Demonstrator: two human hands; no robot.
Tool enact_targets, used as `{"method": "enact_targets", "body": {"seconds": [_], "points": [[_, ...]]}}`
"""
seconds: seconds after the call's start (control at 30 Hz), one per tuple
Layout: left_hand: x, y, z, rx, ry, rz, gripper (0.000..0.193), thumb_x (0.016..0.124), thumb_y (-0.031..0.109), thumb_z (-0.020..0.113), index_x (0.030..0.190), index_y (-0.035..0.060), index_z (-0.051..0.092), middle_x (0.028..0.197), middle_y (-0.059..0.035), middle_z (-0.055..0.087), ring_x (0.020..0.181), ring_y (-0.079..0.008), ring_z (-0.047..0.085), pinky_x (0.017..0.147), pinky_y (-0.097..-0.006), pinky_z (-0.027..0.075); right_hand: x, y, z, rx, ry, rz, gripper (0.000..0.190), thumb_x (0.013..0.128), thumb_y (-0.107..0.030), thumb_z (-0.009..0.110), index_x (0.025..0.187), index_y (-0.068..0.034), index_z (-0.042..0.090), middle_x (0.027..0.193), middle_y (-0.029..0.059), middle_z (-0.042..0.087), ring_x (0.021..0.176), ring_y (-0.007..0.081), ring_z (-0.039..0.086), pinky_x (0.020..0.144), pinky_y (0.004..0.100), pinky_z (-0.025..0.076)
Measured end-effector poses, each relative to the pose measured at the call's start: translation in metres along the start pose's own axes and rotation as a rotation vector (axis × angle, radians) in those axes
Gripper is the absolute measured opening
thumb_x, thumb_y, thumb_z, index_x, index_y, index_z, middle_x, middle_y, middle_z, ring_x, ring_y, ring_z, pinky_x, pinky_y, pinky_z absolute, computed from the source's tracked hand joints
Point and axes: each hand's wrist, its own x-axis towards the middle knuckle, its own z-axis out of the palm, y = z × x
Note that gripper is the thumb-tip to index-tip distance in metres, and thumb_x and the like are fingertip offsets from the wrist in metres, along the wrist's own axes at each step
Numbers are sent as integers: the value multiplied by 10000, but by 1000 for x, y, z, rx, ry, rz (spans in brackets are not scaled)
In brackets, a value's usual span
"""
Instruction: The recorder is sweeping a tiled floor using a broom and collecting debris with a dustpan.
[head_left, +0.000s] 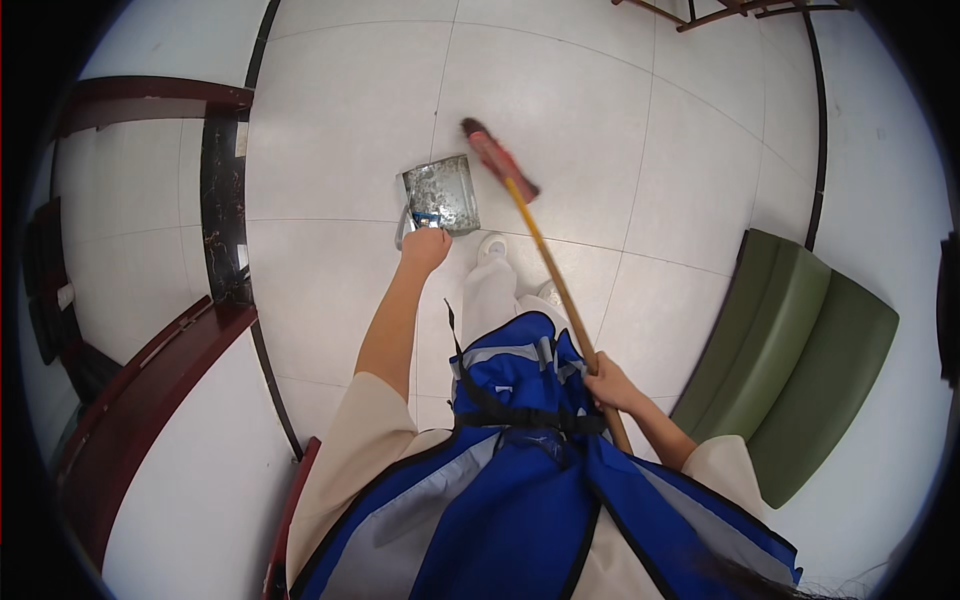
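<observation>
My left hand (427, 249) is closed around the handle of a worn metal dustpan (441, 191), whose pan is at or just above the tiled floor ahead of my feet. A small blue patch shows on the handle beside my fingers. My right hand (611, 381) grips the long wooden handle of a broom (551, 259) by my right hip. The broom's red head (501, 159), slightly blurred, lies to the right of the dustpan, apart from it, with dark bristles visible at its far end.
A green padded seat (787, 352) stands against the right wall. At the left are a doorway with a dark stone threshold (223, 202) and dark red wooden frames (161, 375). Wooden furniture legs (690, 19) show at the top right. My shoe (492, 247) is just below the dustpan.
</observation>
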Motion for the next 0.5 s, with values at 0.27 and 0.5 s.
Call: {"method": "enact_targets", "body": {"seconds": [0.27,0.5], "points": [[7,-2,6,-5,0,18,341,754,262,407,577,32,585,592,-156,569,544,-300,564,531,-406,451,-14,-19,-16,467,-335,63,165,724,-26,448,864,-37,361,471,-1,336,323,93,332,311,227,289],[-3,-1,-2,-14,-22,-23,338,756,268,410,602,24,587,607,-163,571,567,-306,566,551,-407,452,-66,-3,-42,103,-44,50,171,708,-45,465,832,-12,353,510,42,404,341,120,394,313,253,326]]}}
